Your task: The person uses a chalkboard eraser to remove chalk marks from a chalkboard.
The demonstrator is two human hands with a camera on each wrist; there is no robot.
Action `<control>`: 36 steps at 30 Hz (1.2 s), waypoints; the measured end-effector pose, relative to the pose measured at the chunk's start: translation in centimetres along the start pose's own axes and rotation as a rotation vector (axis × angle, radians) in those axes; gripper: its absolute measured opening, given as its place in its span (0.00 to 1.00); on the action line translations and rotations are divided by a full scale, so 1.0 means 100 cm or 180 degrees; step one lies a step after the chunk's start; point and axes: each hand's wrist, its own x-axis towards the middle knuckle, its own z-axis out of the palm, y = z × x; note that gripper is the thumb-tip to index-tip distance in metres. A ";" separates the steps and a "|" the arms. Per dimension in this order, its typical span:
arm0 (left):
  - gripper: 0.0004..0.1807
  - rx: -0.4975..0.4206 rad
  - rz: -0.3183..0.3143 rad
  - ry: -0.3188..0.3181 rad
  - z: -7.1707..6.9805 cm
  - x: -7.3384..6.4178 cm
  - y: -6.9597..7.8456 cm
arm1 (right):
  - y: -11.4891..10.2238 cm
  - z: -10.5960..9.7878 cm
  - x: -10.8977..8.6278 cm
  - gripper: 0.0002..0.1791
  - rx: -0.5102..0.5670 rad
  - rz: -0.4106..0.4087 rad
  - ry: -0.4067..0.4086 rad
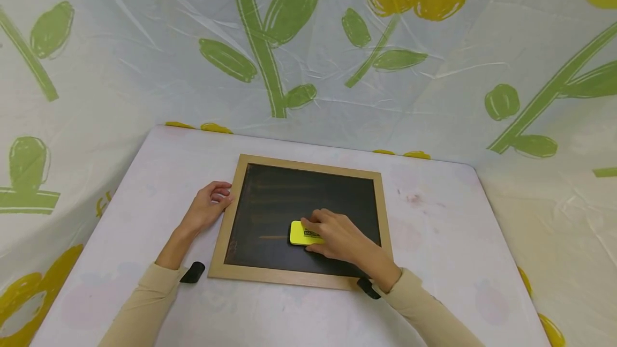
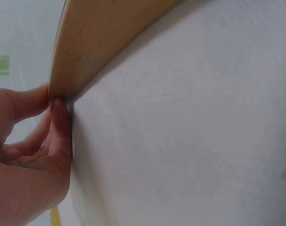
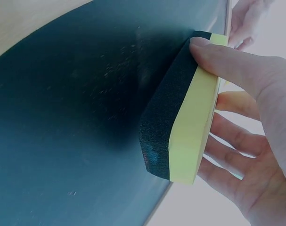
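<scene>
A small chalkboard [image 1: 289, 191] with a pale wooden frame [image 1: 289, 276] lies on the table. Faint orange-brown streaks cross its left half. At its left side, my left hand [image 1: 207, 209] pinches the frame's edge; the left wrist view shows the thumb and a fingertip on the wood [image 2: 91, 42]. My right hand [image 1: 339, 237] holds a yellow eraser [image 1: 298, 233] on the lower middle of the board. Up close, the eraser [image 3: 194, 127] has a black felt side facing the board, with the thumb on one side and the fingers along its yellow back.
A pale cloth covers the table [image 1: 443, 240], with reddish smudges [image 1: 413, 198] right of the board. Behind and beside it hangs a white sheet [image 1: 168, 42] printed with green leaves and yellow flowers. Black straps [image 1: 194, 272] sit at both wrists.
</scene>
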 end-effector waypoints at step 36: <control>0.23 0.0074 -0.0157 -0.0006 0.001 0.000 -0.002 | -0.042 0.009 0.071 0.34 -0.0052 -0.0258 -0.0164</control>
